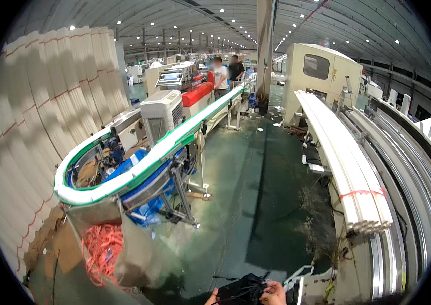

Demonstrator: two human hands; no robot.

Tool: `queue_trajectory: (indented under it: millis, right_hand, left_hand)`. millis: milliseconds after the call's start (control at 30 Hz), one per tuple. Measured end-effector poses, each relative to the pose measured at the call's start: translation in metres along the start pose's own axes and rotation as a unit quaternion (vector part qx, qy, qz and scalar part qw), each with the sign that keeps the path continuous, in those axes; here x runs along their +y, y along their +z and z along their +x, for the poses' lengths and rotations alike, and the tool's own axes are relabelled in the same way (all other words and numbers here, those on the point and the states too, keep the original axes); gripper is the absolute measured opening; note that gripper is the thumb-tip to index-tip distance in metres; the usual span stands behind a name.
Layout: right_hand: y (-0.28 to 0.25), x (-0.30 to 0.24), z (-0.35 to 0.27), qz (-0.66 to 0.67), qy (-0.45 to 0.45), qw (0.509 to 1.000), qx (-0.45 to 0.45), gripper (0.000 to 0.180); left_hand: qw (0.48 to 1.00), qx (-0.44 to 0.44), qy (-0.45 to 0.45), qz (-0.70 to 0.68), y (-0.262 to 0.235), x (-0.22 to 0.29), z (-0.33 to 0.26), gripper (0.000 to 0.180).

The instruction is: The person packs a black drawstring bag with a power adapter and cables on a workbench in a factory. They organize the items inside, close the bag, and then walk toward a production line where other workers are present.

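At the lower edge of the view I hold a soft black bundle [242,290] that looks like cloth or thin plastic, with loose ends sticking out; its exact kind I cannot make out. My left hand [212,298] shows only its fingertips, pressed to the bundle's left side. Fingers curled, my right hand [275,293] grips the right side. Most of both hands is cut off by the frame's bottom.
A curved conveyor [101,192] with green edges bends around on the left, above a bin [136,254] of red strips. Tall stacked white lengths [37,117] line the far left. Bundled white strips [345,168] lie on the right-hand machine. Two people [220,76] stand farther back.
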State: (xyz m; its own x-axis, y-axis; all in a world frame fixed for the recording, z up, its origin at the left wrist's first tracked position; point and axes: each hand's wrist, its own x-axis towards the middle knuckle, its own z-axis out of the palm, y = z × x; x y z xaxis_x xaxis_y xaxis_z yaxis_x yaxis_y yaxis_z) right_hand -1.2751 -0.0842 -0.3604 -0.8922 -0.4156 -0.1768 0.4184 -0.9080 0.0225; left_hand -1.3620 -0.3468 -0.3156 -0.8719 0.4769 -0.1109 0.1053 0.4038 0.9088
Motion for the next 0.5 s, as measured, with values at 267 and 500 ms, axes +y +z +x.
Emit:
queue_trajectory:
  millis: [267,500]
  right_hand:
    - [0.084,-0.16,0.127,-0.303,-0.262,0.894,0.202,0.037]
    - [0.126,-0.345,0.273,-0.3,-0.222,0.888,0.268,0.059]
  left_hand:
    - [1.0,-0.013,-0.006,-0.017,-0.034,0.011,0.227,0.04]
    - [0.999,0.028,-0.033,-0.02,-0.069,0.045,0.407,0.038]
